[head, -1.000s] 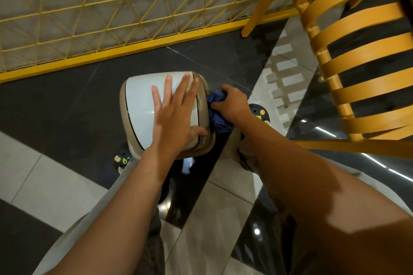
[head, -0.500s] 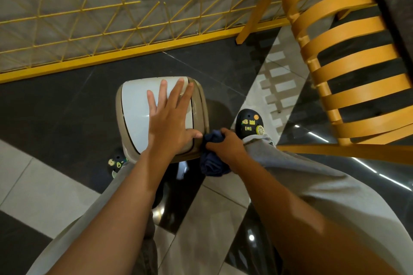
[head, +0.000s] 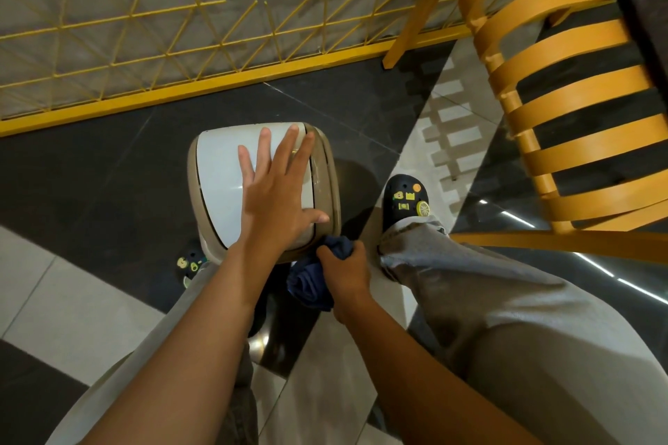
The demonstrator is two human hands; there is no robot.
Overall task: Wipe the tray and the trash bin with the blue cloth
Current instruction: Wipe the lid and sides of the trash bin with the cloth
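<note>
the step in hand looks like wiping the near wall of the trash bin (head: 217, 191), which stands upright on the dark floor. the left hand (head: 274, 202) lies flat on the bin's white lid, fingers straight and spread wide, holding nothing, only pressing down. the right hand (head: 347, 269) sits just below the bin's near right corner, its fingers curled tight round the bunched blue cloth (head: 311, 285), which meets the bin's rim there and hangs down in front of its near wall.

to do this well, i would let the flat hand bear down so the bin cannot slide or tip toward the yellow rail (head: 217, 83) beyond it. i would also loosen the cloth a little, since a tight wad cleans only a narrow strip. then draw it in overlapping passes along the wall and under the rim's lip. the lid may be a swing flap, so press gently.

the tray is not in view. i judge the bin's long axis to be vertical, with its top facing the camera. the top is near square, and a beige band runs along its right side.
</note>
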